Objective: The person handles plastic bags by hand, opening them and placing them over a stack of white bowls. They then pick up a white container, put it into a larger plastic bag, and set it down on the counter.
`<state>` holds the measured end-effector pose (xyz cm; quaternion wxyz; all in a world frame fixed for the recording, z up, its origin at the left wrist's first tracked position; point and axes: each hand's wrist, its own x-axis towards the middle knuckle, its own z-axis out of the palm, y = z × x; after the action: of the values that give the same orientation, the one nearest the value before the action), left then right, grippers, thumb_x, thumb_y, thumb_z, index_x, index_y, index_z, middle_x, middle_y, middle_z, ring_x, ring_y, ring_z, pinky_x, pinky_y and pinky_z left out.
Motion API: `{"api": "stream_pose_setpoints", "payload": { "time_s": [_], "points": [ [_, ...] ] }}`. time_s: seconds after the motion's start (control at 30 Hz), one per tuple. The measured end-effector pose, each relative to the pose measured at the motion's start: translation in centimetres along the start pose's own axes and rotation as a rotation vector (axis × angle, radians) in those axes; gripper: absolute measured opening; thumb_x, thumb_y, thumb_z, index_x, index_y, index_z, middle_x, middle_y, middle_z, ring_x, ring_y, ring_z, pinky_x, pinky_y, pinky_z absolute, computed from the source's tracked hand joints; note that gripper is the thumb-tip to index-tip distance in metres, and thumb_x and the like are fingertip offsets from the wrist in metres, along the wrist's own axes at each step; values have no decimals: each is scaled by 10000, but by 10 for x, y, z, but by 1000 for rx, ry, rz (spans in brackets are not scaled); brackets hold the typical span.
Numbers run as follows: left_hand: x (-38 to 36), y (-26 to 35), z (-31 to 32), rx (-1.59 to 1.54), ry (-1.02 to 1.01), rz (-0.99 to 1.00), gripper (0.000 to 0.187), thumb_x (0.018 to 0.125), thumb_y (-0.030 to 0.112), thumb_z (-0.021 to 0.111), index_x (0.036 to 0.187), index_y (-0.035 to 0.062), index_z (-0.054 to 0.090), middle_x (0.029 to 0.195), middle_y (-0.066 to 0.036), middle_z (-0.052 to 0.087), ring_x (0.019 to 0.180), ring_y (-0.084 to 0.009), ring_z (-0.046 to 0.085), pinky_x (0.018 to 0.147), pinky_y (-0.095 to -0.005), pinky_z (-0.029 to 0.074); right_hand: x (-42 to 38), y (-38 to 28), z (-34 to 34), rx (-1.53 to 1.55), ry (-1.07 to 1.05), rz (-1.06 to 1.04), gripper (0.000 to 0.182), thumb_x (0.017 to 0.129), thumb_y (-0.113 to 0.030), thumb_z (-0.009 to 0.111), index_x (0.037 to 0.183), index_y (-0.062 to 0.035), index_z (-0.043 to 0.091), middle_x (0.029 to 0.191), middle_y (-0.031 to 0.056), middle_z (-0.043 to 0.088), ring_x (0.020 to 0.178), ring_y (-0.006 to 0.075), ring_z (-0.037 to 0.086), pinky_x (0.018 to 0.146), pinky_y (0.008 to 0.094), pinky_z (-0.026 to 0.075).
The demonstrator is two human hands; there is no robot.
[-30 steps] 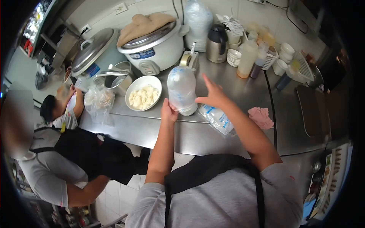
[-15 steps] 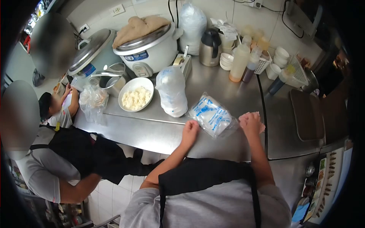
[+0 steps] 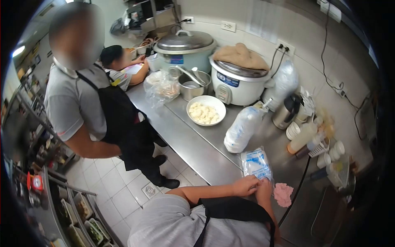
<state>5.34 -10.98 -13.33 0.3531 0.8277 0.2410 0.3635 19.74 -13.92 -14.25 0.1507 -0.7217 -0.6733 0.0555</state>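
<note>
The plastic packet (image 3: 256,161) is laid flat, right of lower centre, apparently for easy reach. At its near edge, left hand (image 3: 245,186) and right hand (image 3: 264,190) are held together, fingers curled; grip cannot be confirmed.

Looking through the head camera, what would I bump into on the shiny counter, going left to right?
Clear plastic bag → white bowl → blue-printed packet → crumpled pink cloth.
</note>
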Motion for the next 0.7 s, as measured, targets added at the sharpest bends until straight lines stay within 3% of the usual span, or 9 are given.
{"api": "stream_pose_setpoints", "payload": {
  "time_s": [0.03,0.13,0.23,0.33,0.53,0.7],
  "points": [
    [-2,-2,4,32,-15,-12,262,676,120,565,917,65,482,844,-125,474,812,-300,477,696,-363,398,-2,-5,-8,12,0,28,212,725,-171,492,829,6,546,879,154,519,840,320,493,711,411,385],
    [-2,-9,11,63,-23,-41,347,653,103,583,974,79,455,851,-127,449,823,-299,450,709,-365,376,0,15,17,1,107,-194,213,726,-179,491,843,-10,549,879,149,518,838,322,495,714,410,385],
    [-1,-9,14,106,-4,-43,372,639,102,591,984,73,453,839,-134,446,813,-302,450,710,-366,374,-2,17,26,-72,127,-273,209,719,-175,488,856,-31,552,890,138,519,834,317,498,711,414,385],
    [-2,-15,20,130,-31,-71,393,635,97,589,1002,71,451,859,-140,456,831,-309,452,727,-374,371,-1,12,20,-81,-16,-217,210,703,-173,499,865,-48,549,910,135,518,836,316,500,721,419,377],
    [5,-10,18,132,87,-49,311,670,76,542,974,60,483,838,-138,491,805,-313,480,705,-362,399,-3,16,20,52,179,-345,221,694,-179,507,875,-56,541,904,131,523,851,310,495,748,422,358],
    [13,-6,21,116,99,57,206,677,79,513,882,62,515,779,-129,493,745,-318,491,658,-377,406,2,15,24,125,109,-288,253,710,-207,494,922,-78,538,934,108,530,910,298,477,776,398,352]
  ]
}}
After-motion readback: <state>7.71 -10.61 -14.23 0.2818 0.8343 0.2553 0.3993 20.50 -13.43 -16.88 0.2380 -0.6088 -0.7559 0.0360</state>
